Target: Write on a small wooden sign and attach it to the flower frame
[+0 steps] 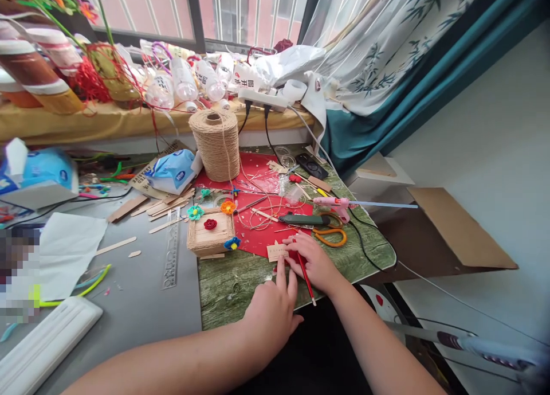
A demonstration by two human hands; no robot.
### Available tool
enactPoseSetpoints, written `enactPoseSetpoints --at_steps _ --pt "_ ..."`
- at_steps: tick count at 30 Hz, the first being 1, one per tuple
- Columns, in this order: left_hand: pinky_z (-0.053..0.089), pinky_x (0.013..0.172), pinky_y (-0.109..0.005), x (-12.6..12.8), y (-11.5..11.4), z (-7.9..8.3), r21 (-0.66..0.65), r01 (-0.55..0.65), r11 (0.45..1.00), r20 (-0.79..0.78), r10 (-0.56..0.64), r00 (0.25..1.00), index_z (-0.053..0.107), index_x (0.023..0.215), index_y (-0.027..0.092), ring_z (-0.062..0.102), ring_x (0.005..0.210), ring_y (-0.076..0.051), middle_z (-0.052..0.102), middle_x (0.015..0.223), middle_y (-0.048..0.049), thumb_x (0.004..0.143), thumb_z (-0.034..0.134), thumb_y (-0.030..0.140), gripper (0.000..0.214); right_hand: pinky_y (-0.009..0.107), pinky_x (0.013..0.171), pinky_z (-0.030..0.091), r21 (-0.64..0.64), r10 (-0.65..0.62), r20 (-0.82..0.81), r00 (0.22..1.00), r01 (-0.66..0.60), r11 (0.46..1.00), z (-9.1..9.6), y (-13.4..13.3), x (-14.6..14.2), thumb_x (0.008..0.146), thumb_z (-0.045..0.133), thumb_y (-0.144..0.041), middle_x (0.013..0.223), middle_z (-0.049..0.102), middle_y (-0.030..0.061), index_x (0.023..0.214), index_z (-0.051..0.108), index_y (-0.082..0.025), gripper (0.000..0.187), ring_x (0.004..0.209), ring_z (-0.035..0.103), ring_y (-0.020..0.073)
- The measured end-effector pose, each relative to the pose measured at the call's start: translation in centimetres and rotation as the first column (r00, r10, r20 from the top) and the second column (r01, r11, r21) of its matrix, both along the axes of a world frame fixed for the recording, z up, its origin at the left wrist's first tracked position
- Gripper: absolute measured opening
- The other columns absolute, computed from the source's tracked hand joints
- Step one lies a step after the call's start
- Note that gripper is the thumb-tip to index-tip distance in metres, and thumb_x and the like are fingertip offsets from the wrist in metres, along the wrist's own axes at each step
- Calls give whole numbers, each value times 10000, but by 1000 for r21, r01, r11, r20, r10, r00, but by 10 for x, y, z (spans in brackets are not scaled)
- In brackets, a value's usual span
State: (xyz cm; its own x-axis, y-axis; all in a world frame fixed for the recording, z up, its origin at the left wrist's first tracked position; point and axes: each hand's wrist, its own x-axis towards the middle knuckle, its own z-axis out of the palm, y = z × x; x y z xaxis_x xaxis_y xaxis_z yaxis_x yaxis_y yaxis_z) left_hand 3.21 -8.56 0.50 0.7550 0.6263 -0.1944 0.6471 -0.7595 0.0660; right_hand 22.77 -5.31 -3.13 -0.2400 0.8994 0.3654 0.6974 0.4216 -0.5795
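A small light-brown card [276,253] with faint marks lies at the front edge of the red sheet. My left hand [270,303] has its index finger stretched out onto the card's lower edge, its other fingers apart. At the card's right side, my right hand [317,264] holds a slim red pencil [306,273] between its fingers, the pale end pointing down toward the table edge. Left of the card sits a twine-wrapped box [210,243] decorated with a red rose [210,224] and blue, orange and teal flowers.
Scissors [333,237], a grey-green cutter [303,219] and a pink glue gun [337,203] lie beyond my right hand. A twine spool [215,148] stands behind the box. Wooden sticks, a clear ruler [171,257] and tissue packs [172,171] are to the left.
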Motion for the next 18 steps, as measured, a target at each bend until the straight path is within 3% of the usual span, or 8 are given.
enactPoseSetpoints --at_steps 8,11,15,18 --pt "585 587 -431 -2 15 13 1 -83 997 -66 82 994 422 1574 41 749 739 -329 321 1601 -385 889 673 561 895 557 1108 495 54 11 -9 1000 -11 999 3 1 -1 881 713 -149 1165 760 66 1144 689 -266 289 1107 684 264" --pt "579 597 -432 -4 20 17 61 -131 989 -69 135 988 448 1548 18 745 760 -333 383 1566 -402 890 696 505 855 556 1081 519 93 -3 -1 1000 3 996 4 -2 -2 892 693 -145 1166 752 74 1161 686 -268 296 1113 681 272" --pt "579 686 -430 -7 22 24 135 42 990 152 -62 986 590 1401 62 713 906 -342 611 1394 -299 863 740 392 649 532 1029 557 175 -112 -2 994 110 978 4 -9 -5 925 672 -161 1210 723 91 1209 672 -278 308 1157 662 282" --pt "558 728 -382 -11 36 24 94 145 985 432 -172 885 667 1134 156 679 897 -275 708 1062 -148 919 652 331 277 524 1006 563 267 -197 -49 979 203 942 7 -15 -6 917 686 -165 1216 714 105 1150 664 -267 255 1128 672 287"
